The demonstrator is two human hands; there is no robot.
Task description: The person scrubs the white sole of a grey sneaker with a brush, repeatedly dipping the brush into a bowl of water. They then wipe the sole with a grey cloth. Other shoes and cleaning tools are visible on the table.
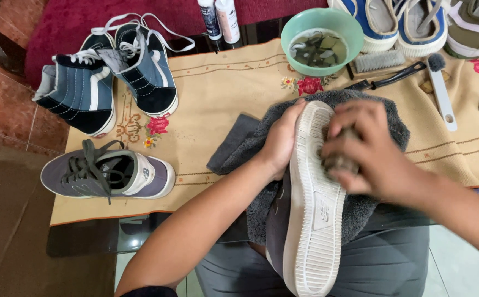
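Note:
A grey sneaker lies sole-up over a dark grey towel (374,118) on my lap, its white rubber sole (313,214) facing me. My left hand (282,137) grips the left side of the shoe near the toe. My right hand (363,146) presses a small brush (339,160) against the sole's right edge; most of the brush is hidden under my fingers. The matching grey sneaker (107,173) stands upright at the left on the beige embroidered cloth (217,99).
A pair of blue high-top sneakers (110,77) stands at the back left. A green bowl (322,38) holds water with laces in it. Two bottles (220,19), brushes (410,69) and more shoes (410,22) line the far edge. Glass table edge sits below the cloth.

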